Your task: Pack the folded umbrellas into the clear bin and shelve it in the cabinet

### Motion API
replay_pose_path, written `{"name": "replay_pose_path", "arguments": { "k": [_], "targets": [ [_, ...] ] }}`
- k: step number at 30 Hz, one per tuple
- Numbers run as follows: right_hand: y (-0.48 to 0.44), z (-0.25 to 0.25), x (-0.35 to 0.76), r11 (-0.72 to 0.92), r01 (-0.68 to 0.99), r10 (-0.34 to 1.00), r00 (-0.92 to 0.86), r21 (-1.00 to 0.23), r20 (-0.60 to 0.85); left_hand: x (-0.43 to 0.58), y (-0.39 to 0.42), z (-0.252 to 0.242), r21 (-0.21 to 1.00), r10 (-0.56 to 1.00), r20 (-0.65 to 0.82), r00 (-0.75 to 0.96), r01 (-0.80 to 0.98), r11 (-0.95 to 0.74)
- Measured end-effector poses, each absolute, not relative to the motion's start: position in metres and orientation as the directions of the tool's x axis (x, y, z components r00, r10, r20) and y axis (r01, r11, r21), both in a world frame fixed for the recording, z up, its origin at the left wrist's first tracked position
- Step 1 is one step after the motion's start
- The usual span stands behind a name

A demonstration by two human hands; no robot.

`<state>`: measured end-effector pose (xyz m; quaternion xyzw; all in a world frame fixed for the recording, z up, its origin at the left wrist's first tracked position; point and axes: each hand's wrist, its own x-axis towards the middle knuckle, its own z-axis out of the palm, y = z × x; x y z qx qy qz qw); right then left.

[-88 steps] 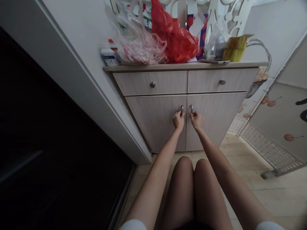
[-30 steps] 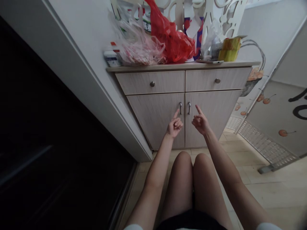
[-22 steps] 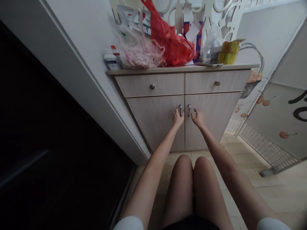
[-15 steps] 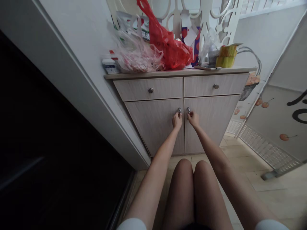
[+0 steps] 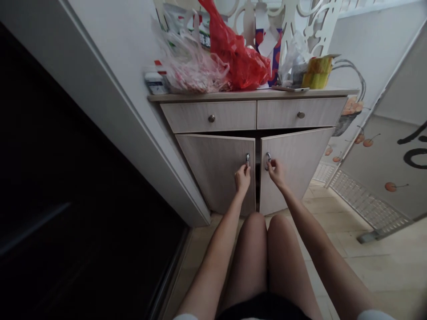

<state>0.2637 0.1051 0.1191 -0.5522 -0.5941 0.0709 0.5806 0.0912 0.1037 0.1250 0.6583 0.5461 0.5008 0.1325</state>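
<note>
Two pale wood-grain doors of a low cabinet stand slightly ajar, with a dark gap between and above them. My left hand (image 5: pixel 243 178) is closed on the metal handle (image 5: pixel 247 158) of the left door (image 5: pixel 213 169). On the right door (image 5: pixel 296 164), my right hand (image 5: pixel 277 172) pinches the matching curved handle (image 5: pixel 268 156). What lies inside the cabinet is too dark to make out. Above the doors are two drawers, the left drawer (image 5: pixel 187 116) and the right drawer (image 5: pixel 320 114), each with a round knob and both closed.
On the cabinet top (image 5: pixel 233 96) lie a clear plastic bag (image 5: pixel 193 71), a red plastic bag (image 5: pixel 245 66), a white bottle (image 5: pixel 155 83), a phone-like flat object (image 5: pixel 290 89) and a yellow package (image 5: pixel 316 73). A wall stands close on the left, a cherry-patterned screen (image 5: pixel 383 155) on the right.
Both cabinet doors have swung from closed to slightly ajar, pulled outward by my hands. My hands have moved apart and nearer to me, still on the handles.
</note>
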Motion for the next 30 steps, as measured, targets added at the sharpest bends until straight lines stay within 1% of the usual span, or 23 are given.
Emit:
{"name": "replay_pose_path", "arguments": {
  "k": [6,10,14,22,25,30],
  "targets": [
    [0.031,0.118,0.289,0.363,0.693,0.669,0.272,-0.623,0.692,0.049,0.045,0.110,0.731,0.787,0.596,-0.159,0.513,-0.450],
    [-0.014,0.117,0.310,0.322,0.727,0.639,0.305,-0.606,0.706,0.019,0.011,0.105,0.755,0.772,0.603,-0.203,0.460,-0.468],
    [-0.049,0.118,0.331,0.282,0.751,0.610,0.340,-0.597,0.716,-0.005,-0.012,0.101,0.788,0.767,0.579,-0.278,0.434,-0.437],
    [-0.091,0.117,0.362,0.221,0.766,0.572,0.399,-0.603,0.717,-0.054,-0.045,0.094,0.814,0.694,0.563,-0.449,0.448,-0.369],
    [-0.106,0.113,0.379,0.147,0.771,0.563,0.450,-0.620,0.693,-0.077,-0.056,0.092,0.821,0.660,0.553,-0.510,0.469,-0.326],
    [-0.133,0.106,0.417,-0.017,0.713,0.536,0.598,-0.701,0.595,-0.117,-0.066,0.089,0.822,0.552,0.557,-0.620,0.506,-0.260]
  ]
}}
